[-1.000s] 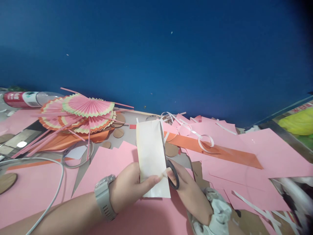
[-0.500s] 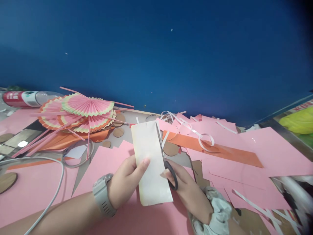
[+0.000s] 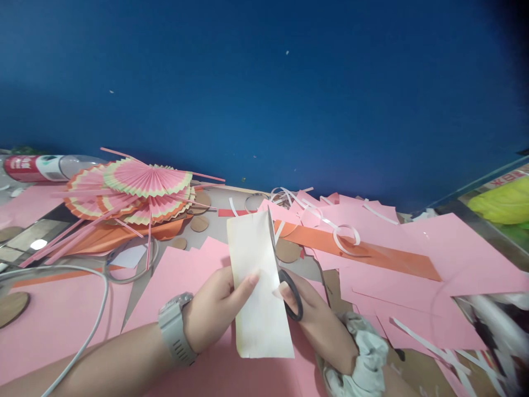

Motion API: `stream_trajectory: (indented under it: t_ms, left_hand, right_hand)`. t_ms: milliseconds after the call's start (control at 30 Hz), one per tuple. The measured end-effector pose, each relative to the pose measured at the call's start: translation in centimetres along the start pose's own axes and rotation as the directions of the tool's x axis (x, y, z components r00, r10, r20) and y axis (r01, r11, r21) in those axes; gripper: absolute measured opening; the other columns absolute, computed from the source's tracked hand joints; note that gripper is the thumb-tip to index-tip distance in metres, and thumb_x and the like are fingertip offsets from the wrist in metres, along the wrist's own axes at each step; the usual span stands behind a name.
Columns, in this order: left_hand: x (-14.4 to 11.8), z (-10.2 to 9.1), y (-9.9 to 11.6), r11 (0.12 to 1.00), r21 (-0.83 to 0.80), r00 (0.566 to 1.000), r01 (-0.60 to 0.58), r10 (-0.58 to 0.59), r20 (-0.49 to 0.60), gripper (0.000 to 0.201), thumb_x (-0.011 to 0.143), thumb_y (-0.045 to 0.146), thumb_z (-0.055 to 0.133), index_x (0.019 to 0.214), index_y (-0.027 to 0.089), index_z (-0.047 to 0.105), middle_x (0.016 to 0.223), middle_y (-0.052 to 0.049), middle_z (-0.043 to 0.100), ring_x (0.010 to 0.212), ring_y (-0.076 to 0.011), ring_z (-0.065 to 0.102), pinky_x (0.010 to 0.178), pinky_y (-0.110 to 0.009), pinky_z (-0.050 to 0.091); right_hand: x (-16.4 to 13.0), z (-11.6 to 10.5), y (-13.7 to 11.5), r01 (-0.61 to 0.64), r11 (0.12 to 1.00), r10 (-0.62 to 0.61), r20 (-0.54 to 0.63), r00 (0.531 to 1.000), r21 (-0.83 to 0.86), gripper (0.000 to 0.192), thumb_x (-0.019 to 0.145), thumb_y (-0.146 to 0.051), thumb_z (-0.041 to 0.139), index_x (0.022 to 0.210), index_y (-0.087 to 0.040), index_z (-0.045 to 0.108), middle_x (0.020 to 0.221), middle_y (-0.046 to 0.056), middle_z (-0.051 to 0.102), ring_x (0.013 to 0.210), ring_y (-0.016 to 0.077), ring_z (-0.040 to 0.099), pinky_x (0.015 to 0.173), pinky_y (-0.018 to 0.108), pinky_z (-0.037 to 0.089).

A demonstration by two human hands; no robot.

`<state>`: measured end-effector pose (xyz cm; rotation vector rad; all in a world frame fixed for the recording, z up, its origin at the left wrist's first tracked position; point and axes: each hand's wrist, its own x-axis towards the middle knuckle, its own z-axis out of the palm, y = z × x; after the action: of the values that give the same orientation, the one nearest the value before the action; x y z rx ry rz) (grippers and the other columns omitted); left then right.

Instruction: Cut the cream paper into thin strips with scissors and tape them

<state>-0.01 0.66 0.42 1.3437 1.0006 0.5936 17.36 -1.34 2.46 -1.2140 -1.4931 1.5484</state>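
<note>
Centrally, a pale paper strip (image 3: 259, 320) pinched by the left hand (image 3: 215, 311), dark-handled scissors (image 3: 296, 291) held along its edge by the right hand (image 3: 320, 322), pink sheets (image 3: 384, 281) spread around, pleated fans (image 3: 144, 182) heaped farther left, a blue wall (image 3: 264, 99) behind.

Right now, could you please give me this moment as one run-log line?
left hand: holds off-white paper | right hand: holds scissors along paper's right edge | nearby: pleated fans, orange strip

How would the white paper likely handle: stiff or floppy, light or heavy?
Probably light, since the white paper looks like a thin sheet; perhaps fairly stiff, as it extends past the left hand without visibly drooping.
</note>
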Motion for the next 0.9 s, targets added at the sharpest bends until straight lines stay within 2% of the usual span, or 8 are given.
stream_trajectory:
  t_ms: [200,367,600,800,900]
  left_hand:
    - [0.03,0.04,0.19,1.000,-0.019,1.000,0.006,-0.006,0.014,0.044,0.089,0.049,0.039,0.082,0.011,0.061,0.077,-0.006,0.065,0.067,-0.0157,0.059,0.056,-0.023,0.046]
    - [0.04,0.07,0.11,1.000,-0.018,1.000,0.015,-0.015,0.009,0.046,0.089,0.050,0.039,0.084,0.011,0.062,0.078,-0.008,0.067,0.069,-0.0180,0.061,0.058,-0.024,0.047]
    - [-0.10,0.08,-0.04,1.000,-0.020,1.000,0.016,-0.016,0.006,0.046,0.088,0.050,0.039,0.084,0.011,0.062,0.079,-0.008,0.067,0.069,-0.0186,0.061,0.058,-0.025,0.047]
    - [0.00,0.03,-0.10,1.000,0.004,1.000,0.020,-0.020,0.003,0.046,0.089,0.051,0.039,0.083,0.011,0.061,0.077,-0.008,0.067,0.068,-0.0184,0.061,0.056,-0.025,0.047]
    - [0.05,-0.03,0.01,1.000,-0.007,1.000,0.018,-0.018,0.010,0.046,0.089,0.050,0.038,0.084,0.010,0.062,0.079,-0.009,0.068,0.068,-0.0179,0.061,0.058,-0.024,0.047]
  right_hand:
    - [-0.03,0.06,0.16,0.014,1.000,-0.014,-0.004,1.000,-0.023,0.030,0.092,-0.038,0.046,0.116,-0.024,0.058,0.111,0.004,0.064,0.095,0.0222,0.059,0.084,0.029,0.047]
    - [-0.03,0.00,-0.03,0.024,0.999,-0.024,0.000,1.000,-0.038,0.030,0.092,-0.040,0.044,0.112,-0.024,0.060,0.109,0.004,0.064,0.100,0.0231,0.058,0.084,0.028,0.048]
    - [-0.04,-0.20,0.21,0.001,0.995,-0.005,-0.034,0.999,-0.105,0.033,0.090,-0.044,0.046,0.110,-0.024,0.062,0.103,0.003,0.066,0.090,0.0237,0.061,0.078,0.030,0.050]
    - [0.01,-0.11,0.13,0.011,0.998,-0.012,-0.016,1.000,-0.063,0.028,0.091,-0.039,0.046,0.110,-0.024,0.061,0.105,0.002,0.065,0.097,0.0231,0.058,0.083,0.028,0.047]
    - [0.02,-0.08,0.10,0.027,0.998,-0.028,-0.018,0.999,-0.060,0.027,0.092,-0.038,0.045,0.108,-0.024,0.062,0.101,0.002,0.065,0.093,0.0221,0.058,0.081,0.027,0.047]
